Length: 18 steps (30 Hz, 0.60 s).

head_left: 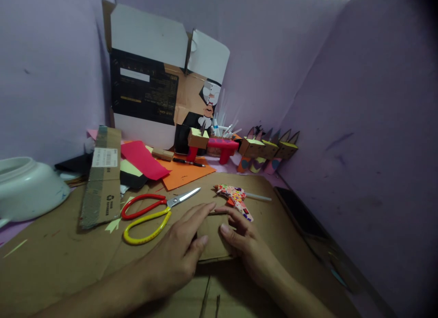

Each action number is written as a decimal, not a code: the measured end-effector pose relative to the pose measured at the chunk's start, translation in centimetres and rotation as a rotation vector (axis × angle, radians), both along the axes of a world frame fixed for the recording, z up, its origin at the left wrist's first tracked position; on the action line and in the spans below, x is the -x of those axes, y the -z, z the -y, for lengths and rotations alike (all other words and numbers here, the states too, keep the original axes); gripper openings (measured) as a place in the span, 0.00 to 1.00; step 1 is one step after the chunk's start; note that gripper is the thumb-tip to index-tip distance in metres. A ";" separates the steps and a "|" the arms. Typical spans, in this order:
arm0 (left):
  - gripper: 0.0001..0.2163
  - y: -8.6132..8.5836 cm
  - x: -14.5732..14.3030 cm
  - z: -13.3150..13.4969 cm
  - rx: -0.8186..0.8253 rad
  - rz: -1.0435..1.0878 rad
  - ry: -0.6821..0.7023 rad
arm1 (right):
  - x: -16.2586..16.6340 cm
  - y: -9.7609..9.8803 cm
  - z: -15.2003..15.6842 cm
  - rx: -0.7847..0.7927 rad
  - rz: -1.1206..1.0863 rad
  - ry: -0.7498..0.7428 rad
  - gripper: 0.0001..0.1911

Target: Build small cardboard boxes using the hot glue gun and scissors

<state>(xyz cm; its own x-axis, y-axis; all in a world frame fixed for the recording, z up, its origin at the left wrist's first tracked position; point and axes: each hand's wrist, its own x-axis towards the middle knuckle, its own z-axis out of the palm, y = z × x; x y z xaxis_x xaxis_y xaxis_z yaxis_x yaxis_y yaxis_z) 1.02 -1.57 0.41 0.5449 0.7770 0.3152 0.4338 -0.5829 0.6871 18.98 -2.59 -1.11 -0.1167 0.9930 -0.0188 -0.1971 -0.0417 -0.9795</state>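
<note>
A small brown cardboard piece (pixel 212 239) lies between my hands, just above the cardboard-covered table; whether it is flat or folded into a box I cannot tell. Along its left side my left hand (pixel 186 245) grips it, thumb on top and fingertips at the far edge. My right hand (pixel 244 238) holds the opposite side with bent fingers, some of them hidden. Scissors (pixel 173 202) with one red and one yellow handle lie partly spread to the left of my left hand. Beyond my right hand rests a floral-patterned glue gun (pixel 236 195) with a glue stick out its back.
A white ceramic bowl (pixel 37 185) stands at far left, near a taped cardboard strip (pixel 102 176). Red paper (pixel 143 160) and orange paper (pixel 186 171) lie behind the scissors. Cardboard animal figures (pixel 251 148) line the back wall under an unfolded box (pixel 145 90). A dark flat object (pixel 301 213) lies right.
</note>
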 end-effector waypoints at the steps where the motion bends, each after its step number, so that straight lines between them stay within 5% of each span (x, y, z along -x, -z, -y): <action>1: 0.24 0.0 0.0 0.0 0.015 0.005 -0.013 | 0.0 0.1 0.0 0.023 -0.046 -0.015 0.17; 5: 0.24 -0.7 0.6 -0.6 0.058 0.004 -0.109 | -0.2 0.3 -0.2 0.118 -0.190 -0.050 0.18; 10: 0.19 -1.1 3.9 -3.2 -0.223 -0.390 -0.408 | -0.6 0.2 -0.4 0.198 -0.225 0.022 0.17; 12: 0.21 -0.6 5.3 -4.3 -0.176 -0.618 -0.414 | -0.7 0.2 -0.5 0.203 -0.219 0.034 0.18; 18: 0.22 0.4 6.7 -5.3 -0.180 -0.833 -0.383 | -0.8 0.0 -0.5 0.175 -0.157 0.050 0.17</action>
<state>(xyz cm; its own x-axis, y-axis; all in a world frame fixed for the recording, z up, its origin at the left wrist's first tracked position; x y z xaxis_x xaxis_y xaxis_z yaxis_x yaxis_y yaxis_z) -5.67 3.69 0.02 0.3665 0.9277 0.0710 0.9304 -0.3662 -0.0188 19.81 -2.08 -1.08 -0.0827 0.9807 -0.1770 -0.3526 -0.1949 -0.9153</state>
